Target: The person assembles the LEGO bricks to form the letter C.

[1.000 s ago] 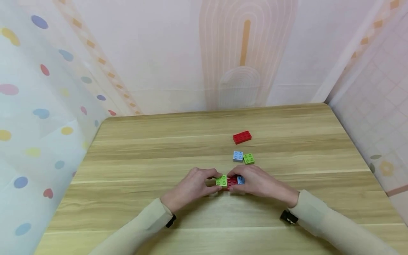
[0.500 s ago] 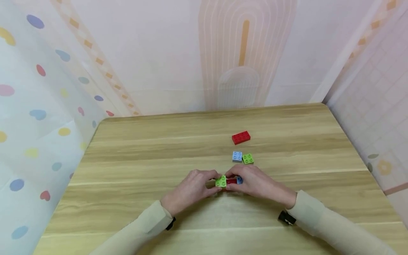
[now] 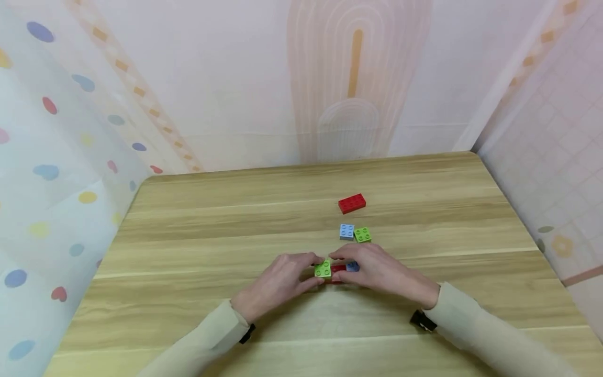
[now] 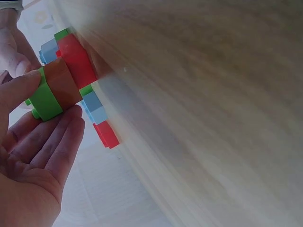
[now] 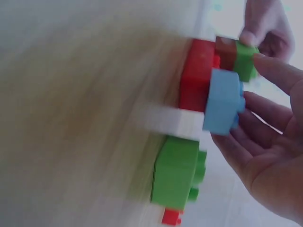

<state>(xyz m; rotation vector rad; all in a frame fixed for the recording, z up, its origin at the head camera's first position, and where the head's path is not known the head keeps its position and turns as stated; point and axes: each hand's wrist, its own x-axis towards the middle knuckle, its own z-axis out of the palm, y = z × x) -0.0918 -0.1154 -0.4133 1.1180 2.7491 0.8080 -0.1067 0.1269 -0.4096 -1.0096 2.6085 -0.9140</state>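
Beige sleeves (image 3: 207,335) come nearest on my head feed, with small black devices (image 3: 423,320) at the cuffs. Past them the left hand (image 3: 279,283) pinches a lime-green 2-by-2 brick (image 3: 323,269), thumb and fingers clamped on opposite sides. Below it sits an orange-brown brick (image 4: 61,82), over the left end of a red base brick (image 4: 78,61) down at the wood-grain table (image 3: 212,235). The right hand (image 3: 377,267) curls round the other end of this brick stack, about the light blue upper brick (image 5: 221,101) — which pads bear on it I cannot tell.

I'd judge the stack light, stiff and hard to break, its smooth plastic a little slippery; I'd take it by the flat side walls, clear of the studs, and squeeze squarely so no joint twists.

Just beyond lie 2 loose bricks, a pale blue square brick (image 3: 346,231) and a green square brick (image 3: 362,234), side by side. Farther back, a red 2-by-4 brick (image 3: 352,203) sits slightly angled. Behind rises a pale backdrop (image 3: 226,78) printed with a rainbow arch (image 3: 339,78) — no brand, label or lettering I can read anywhere.
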